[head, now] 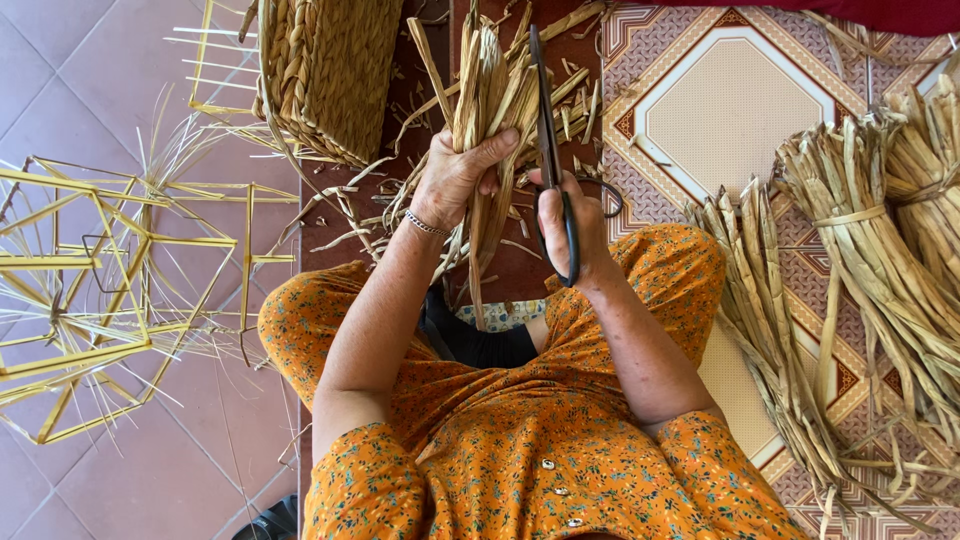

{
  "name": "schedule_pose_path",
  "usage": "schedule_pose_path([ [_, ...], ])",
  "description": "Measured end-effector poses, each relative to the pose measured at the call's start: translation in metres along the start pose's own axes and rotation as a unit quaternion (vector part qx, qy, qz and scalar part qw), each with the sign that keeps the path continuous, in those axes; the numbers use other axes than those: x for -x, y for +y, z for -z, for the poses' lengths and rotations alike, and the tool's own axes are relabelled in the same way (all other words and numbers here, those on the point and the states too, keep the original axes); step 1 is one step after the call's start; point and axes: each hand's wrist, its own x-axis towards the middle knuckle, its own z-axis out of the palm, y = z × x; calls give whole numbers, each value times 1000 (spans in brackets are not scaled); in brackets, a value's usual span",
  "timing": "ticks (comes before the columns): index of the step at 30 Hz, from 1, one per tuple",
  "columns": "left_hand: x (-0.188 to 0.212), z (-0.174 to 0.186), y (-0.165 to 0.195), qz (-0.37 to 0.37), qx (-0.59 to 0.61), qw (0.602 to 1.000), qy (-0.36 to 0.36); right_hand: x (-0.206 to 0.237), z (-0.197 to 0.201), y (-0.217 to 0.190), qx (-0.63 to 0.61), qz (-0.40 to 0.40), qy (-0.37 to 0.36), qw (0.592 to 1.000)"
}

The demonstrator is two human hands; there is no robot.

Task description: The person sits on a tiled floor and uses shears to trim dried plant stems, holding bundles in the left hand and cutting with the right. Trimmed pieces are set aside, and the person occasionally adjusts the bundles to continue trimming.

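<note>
Left hand [455, 175] gripping straw bundle [490, 90], right hand [565, 215] holding scissors [550, 140] alongside

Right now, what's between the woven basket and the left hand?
Head view: loose straw scraps on dark floor between basket and left hand, which grips a straw bundle.

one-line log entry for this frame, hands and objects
left hand: grips straw bundle | right hand: holds black scissors, blades beside bundle | woven basket behind | tied bundles at right
</note>
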Motion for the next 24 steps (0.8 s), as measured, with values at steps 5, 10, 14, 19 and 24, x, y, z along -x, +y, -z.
schedule_pose_path([
  [5,-4,15,6,-6,-70,998,1,-5,-5,15,-47,-68,22,996],
  [10,-14,36,22,-197,-130,969,-73,-19,5,23,116,-113,-57,985],
  [14,-12,49,33,-228,-140,960,-82,-26,22,32,222,-60,-71,971],
  [19,-19,48,54,-248,-128,960,-23,-22,7,78,278,-115,-160,940],
  [24,-18,62,75,-281,-216,935,-3,0,-33,117,320,-26,-154,934],
])
